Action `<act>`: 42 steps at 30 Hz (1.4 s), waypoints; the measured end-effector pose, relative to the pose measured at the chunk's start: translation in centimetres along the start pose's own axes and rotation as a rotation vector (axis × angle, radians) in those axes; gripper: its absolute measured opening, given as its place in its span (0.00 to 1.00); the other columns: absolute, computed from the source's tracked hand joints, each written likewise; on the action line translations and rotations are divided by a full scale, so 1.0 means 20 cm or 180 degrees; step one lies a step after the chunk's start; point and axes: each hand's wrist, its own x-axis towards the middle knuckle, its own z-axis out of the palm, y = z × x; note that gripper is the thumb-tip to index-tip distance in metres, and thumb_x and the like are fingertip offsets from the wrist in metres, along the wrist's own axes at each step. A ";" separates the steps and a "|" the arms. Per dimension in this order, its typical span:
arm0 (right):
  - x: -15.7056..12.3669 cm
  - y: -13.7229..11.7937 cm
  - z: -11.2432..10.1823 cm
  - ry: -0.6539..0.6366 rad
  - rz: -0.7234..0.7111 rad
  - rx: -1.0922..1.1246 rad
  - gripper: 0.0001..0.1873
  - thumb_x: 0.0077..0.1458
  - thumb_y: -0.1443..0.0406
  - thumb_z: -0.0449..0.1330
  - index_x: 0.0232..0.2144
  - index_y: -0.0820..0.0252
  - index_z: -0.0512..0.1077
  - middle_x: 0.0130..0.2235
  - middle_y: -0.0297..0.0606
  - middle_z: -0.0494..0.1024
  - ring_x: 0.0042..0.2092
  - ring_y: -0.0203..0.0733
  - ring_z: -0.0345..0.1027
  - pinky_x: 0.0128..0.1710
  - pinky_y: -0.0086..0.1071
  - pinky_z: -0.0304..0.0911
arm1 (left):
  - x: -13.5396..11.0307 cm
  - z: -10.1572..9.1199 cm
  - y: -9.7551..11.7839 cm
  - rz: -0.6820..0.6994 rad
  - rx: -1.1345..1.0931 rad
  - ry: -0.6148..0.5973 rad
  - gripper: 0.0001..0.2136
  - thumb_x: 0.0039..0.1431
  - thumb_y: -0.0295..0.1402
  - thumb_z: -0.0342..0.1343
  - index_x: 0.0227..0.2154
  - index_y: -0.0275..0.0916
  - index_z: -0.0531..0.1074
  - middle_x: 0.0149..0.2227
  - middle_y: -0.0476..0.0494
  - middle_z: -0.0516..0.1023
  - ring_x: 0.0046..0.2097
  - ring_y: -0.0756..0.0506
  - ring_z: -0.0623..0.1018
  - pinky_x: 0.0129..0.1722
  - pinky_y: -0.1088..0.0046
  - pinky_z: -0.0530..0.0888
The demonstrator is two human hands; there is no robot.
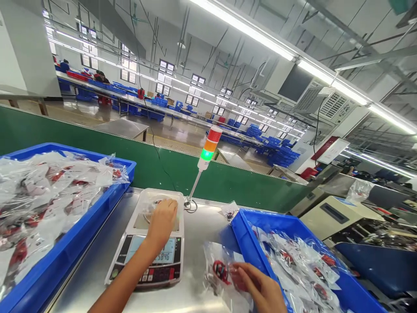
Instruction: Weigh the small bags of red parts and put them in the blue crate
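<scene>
My left hand (pixel 164 217) is over the pan of a digital scale (pixel 177 256), its fingers curled down on a clear plastic bag (pixel 150 208). The bag lies on the pan, and its contents are mostly hidden by the hand. A lit display on the scale is partly covered by my forearm. To the right, my right hand (pixel 262 284) pinches the edge of another clear plastic bag (pixel 213 252) between thumb and fingers. Coiled red and black wires (pixel 220 270) show inside that bag, which rests on the metal table.
A blue bin (pixel 81 221) full of bagged parts stands at left, and a second blue bin (pixel 243 230) of bags at right. A signal tower (pixel 208 150) glows green behind the scale. A small bag (pixel 230 211) lies by the green partition (pixel 254 187).
</scene>
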 end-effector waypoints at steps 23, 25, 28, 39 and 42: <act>0.09 0.09 0.64 0.0358 -0.0425 0.0355 0.27 0.60 0.41 0.53 0.29 0.57 0.73 0.27 0.38 0.79 0.26 0.42 0.70 0.27 0.33 0.66 | -0.55 -0.58 -0.07 -0.1885 -0.0844 0.2285 0.14 0.63 0.49 0.51 0.38 0.42 0.65 0.46 0.37 0.82 0.45 0.39 0.83 0.54 0.56 0.77; 0.02 0.23 0.72 0.0412 -0.0169 0.0438 0.30 0.59 0.38 0.50 0.25 0.56 0.70 0.21 0.34 0.74 0.21 0.39 0.65 0.21 0.31 0.61 | -0.59 -0.55 -0.08 -0.1949 -0.0898 0.2306 0.14 0.63 0.48 0.52 0.38 0.42 0.65 0.45 0.37 0.82 0.44 0.39 0.83 0.54 0.56 0.78; -0.04 0.35 0.80 0.0364 -0.0186 0.0299 0.32 0.60 0.37 0.48 0.23 0.55 0.67 0.19 0.32 0.70 0.20 0.38 0.63 0.22 0.30 0.59 | -0.60 -0.55 -0.10 -0.1956 -0.0844 0.2319 0.14 0.63 0.47 0.52 0.38 0.41 0.65 0.45 0.37 0.81 0.46 0.39 0.83 0.54 0.55 0.77; -0.04 0.38 0.80 0.0184 -0.0425 -0.0198 0.30 0.64 0.40 0.45 0.23 0.54 0.66 0.21 0.31 0.70 0.22 0.40 0.65 0.26 0.32 0.58 | -0.60 -0.54 -0.18 -0.1858 -0.0624 0.2488 0.11 0.63 0.42 0.52 0.39 0.40 0.66 0.44 0.33 0.82 0.43 0.38 0.84 0.51 0.53 0.79; -0.05 0.39 0.81 0.0223 -0.0491 -0.0353 0.31 0.64 0.40 0.44 0.23 0.54 0.65 0.21 0.32 0.69 0.23 0.41 0.64 0.27 0.32 0.57 | -0.60 -0.54 -0.18 -0.1877 -0.0617 0.2484 0.10 0.63 0.41 0.52 0.39 0.40 0.65 0.44 0.32 0.82 0.43 0.38 0.84 0.51 0.53 0.79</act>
